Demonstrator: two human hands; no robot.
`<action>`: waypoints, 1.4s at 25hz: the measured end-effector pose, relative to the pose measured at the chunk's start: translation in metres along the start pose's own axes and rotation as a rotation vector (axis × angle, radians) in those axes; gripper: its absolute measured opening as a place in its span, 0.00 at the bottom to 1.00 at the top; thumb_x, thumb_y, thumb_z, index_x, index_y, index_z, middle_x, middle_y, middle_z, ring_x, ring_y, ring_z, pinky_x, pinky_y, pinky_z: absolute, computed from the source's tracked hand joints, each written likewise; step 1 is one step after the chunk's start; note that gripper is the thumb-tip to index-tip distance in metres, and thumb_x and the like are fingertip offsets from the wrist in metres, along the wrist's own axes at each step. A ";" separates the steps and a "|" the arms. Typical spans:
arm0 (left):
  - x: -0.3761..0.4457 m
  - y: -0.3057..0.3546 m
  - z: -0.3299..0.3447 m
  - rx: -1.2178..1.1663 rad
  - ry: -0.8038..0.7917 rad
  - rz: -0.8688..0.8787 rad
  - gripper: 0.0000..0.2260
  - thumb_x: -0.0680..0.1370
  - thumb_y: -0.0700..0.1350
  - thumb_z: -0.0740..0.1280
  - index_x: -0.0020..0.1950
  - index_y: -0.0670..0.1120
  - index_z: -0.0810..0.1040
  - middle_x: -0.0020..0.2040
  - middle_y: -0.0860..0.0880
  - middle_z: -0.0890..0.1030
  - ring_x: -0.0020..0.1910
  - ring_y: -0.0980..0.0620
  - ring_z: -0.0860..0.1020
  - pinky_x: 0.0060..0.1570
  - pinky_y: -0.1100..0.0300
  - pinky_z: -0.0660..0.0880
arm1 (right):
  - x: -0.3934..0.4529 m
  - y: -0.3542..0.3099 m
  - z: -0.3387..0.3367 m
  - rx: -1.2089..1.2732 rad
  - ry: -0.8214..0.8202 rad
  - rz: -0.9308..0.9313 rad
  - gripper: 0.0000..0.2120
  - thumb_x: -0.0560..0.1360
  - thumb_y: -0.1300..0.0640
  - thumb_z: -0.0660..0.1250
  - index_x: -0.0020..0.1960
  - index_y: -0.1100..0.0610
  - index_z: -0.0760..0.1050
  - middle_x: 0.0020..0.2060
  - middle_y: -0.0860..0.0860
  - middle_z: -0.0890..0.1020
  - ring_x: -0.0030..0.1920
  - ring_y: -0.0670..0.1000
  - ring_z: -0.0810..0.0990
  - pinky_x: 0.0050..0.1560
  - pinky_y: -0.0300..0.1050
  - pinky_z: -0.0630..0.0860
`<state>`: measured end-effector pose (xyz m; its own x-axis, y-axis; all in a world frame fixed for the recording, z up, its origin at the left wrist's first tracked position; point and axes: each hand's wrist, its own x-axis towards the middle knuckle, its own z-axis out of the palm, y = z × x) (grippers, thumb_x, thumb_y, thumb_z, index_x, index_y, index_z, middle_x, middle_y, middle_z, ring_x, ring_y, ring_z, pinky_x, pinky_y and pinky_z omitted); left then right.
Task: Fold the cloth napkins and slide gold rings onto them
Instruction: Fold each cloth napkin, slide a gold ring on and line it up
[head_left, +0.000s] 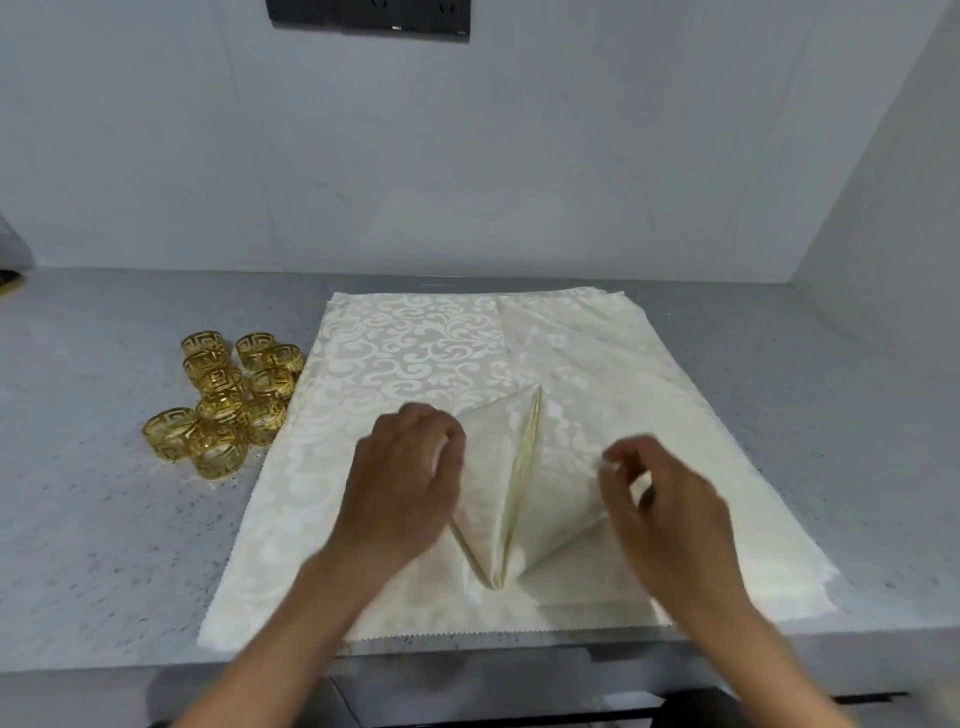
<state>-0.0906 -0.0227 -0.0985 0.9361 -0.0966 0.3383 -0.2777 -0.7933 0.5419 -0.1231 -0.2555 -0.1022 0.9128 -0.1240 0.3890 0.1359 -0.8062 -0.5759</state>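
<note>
Napkin, cream damask, lay folded into a kite-like shape with its point toward the person, on top of flat, unfolded cream napkins spread across the counter. Two folded flaps met along a central seam running from the far tip to the near point.

Left hand rested on the left flap, fingers curled over its outer edge; motion blur prevented confirming whether the cloth was pinched. Right hand was at the right flap with fingers curled; the fingertips were blurred, and it could not be told whether they held the fabric.

Gold napkin rings, openwork with a key pattern, stood clustered on the counter just left of the flat napkins, some touching each other, the nearest ones close to the cloth edge.

Countertop was grey speckled stone, with its front edge running along the near side; the flat napkins reached that edge. Behind the counter rose a plain pale grey wall, meeting a side wall at the right to form a corner. A dark socket panel was mounted high on the back wall.
</note>
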 end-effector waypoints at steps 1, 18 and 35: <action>0.014 -0.009 -0.003 0.045 -0.117 -0.066 0.13 0.81 0.54 0.52 0.51 0.56 0.76 0.53 0.55 0.76 0.55 0.50 0.73 0.56 0.50 0.69 | -0.024 -0.004 0.000 0.005 -0.085 0.008 0.07 0.78 0.44 0.60 0.55 0.41 0.72 0.47 0.37 0.78 0.39 0.41 0.77 0.41 0.42 0.73; -0.055 0.001 0.018 0.111 -0.229 0.125 0.18 0.77 0.63 0.59 0.55 0.55 0.81 0.50 0.62 0.71 0.51 0.61 0.69 0.54 0.62 0.70 | -0.004 0.014 0.025 -0.136 -0.192 -0.219 0.11 0.75 0.53 0.68 0.57 0.52 0.80 0.50 0.47 0.83 0.49 0.53 0.79 0.50 0.47 0.72; 0.020 0.005 0.063 0.384 -0.460 0.080 0.25 0.83 0.60 0.43 0.80 0.60 0.44 0.80 0.58 0.41 0.78 0.55 0.37 0.75 0.42 0.36 | 0.031 0.014 0.037 -0.436 -0.503 -0.104 0.35 0.80 0.36 0.39 0.80 0.55 0.44 0.80 0.52 0.43 0.79 0.50 0.41 0.78 0.50 0.42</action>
<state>-0.0599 -0.0662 -0.1377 0.9365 -0.3474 -0.0470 -0.3338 -0.9247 0.1833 -0.0791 -0.2488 -0.1246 0.9859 0.1665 -0.0159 0.1614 -0.9723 -0.1691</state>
